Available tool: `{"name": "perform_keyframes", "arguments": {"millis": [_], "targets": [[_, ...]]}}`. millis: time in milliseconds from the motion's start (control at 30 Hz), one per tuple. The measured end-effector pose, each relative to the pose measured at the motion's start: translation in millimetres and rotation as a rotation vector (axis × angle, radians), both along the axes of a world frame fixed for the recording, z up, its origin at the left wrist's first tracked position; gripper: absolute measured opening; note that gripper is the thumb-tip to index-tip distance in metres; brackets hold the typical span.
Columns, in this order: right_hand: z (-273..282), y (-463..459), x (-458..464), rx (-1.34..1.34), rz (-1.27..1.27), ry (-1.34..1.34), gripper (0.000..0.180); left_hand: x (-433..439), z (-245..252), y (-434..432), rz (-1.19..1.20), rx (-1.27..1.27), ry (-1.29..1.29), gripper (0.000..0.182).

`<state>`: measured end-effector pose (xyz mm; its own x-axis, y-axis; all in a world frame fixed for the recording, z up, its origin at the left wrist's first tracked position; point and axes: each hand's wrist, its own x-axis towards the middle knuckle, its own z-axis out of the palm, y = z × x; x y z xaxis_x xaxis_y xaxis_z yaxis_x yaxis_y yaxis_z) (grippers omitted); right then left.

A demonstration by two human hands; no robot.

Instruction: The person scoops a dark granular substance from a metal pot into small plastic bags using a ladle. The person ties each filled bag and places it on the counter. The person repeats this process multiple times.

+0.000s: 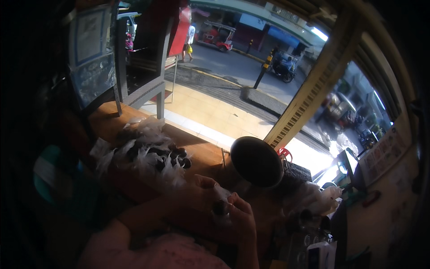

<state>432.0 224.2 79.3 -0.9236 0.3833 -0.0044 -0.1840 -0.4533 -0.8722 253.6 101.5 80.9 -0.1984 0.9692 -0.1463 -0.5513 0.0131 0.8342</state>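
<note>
A small clear plastic bag (222, 193) is stretched between my two hands, above the shaded front of a wooden table (198, 142). Fingers of my left hand (205, 183) pinch its upper left end. At its right side, my right hand (241, 211) grips it between thumb and fingertips. A dark rounded lump (220, 207) sits at the lower part of the bag; shade hides what it is. Beyond my left forearm lies a heap of knotted clear plastic bags (147, 149) with dark contents.
A round dark pan-like object (257, 162) stands beyond my right hand. Whitish plastic bags (307, 198) are bunched at right. A grey metal frame (144, 92) rises at the far left. A wooden post (312, 84) borders the opening to a street with vehicles and a walking person.
</note>
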Motion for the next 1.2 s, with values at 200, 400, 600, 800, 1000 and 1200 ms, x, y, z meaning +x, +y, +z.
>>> {"name": "perform_keyframes", "arguments": {"millis": [200, 400, 600, 800, 1000, 1200], "targets": [[19.4, -6.9, -15.3, 0.873, -0.300, -0.089, 0.004, -6.7, 3.3, 17.9, 0.072, 0.291, -0.330, 0.009], [28.6, -19.7, -25.6, 1.631, -0.595, 0.019, 0.011, -16.6, 17.8, 25.7, 0.219, 0.171, -0.183, 0.009], [28.2, -17.3, -30.8, 1.518, -0.719, 0.102, 0.018, -8.6, 13.0, 31.5, 0.242, 0.231, 0.167, 0.008], [14.2, -19.7, -33.8, 1.404, -0.941, -0.029, 0.016, 11.6, 6.5, 34.7, 0.239, 0.198, 0.220, 0.009], [-6.5, -7.4, -29.9, 1.094, -0.686, -0.162, 0.011, 14.8, 9.2, 37.2, 0.269, 0.233, 0.299, 0.010], [-23.8, 1.7, -34.2, 0.883, -0.525, -0.197, 0.016, 5.1, 3.8, 24.9, 0.214, 0.052, 0.318, 0.008]]}}
